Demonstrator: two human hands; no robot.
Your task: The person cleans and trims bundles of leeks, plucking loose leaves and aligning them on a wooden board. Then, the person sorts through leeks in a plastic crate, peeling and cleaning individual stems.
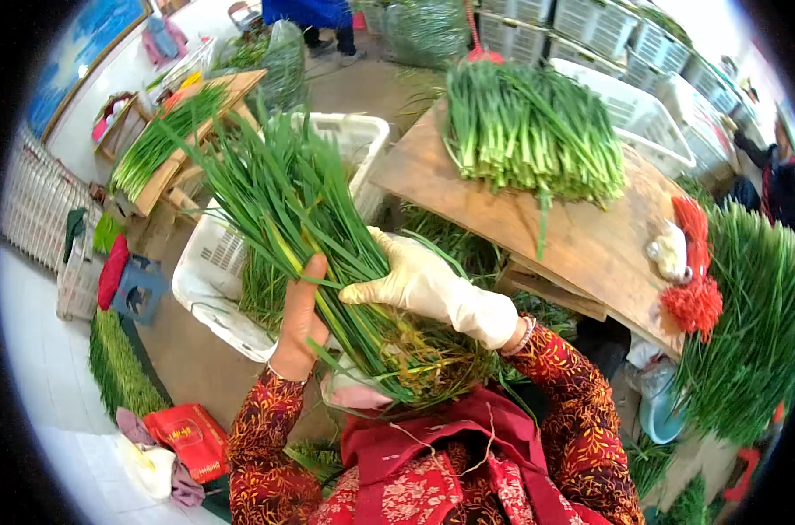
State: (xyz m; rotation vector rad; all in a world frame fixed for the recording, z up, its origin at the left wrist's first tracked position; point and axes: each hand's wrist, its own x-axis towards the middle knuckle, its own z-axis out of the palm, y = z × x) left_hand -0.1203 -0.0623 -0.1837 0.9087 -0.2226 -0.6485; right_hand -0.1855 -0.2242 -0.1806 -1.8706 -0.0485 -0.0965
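Note:
A large loose bunch of garlic chives (284,192) lies across my lap. Its green leaves point up and to the left, and its root ends show brown and yellowed strands near my apron. My bare left hand (301,319) grips the bunch from the left side, thumb on top, most fingers hidden underneath. In a cream glove, my right hand (415,280) presses around the stalks from the right, its thumb across them and its fingertips partly behind leaves. Beyond the bunch stands a white plastic crate (218,319) with loose greens in it.
On a wooden board (415,171) at the right lie a neat pile of chives (533,131) and red ties (691,262). More chives (743,324) stand at the far right. A blue stool (139,289) and red bag (187,437) are left. Other people are partly visible behind.

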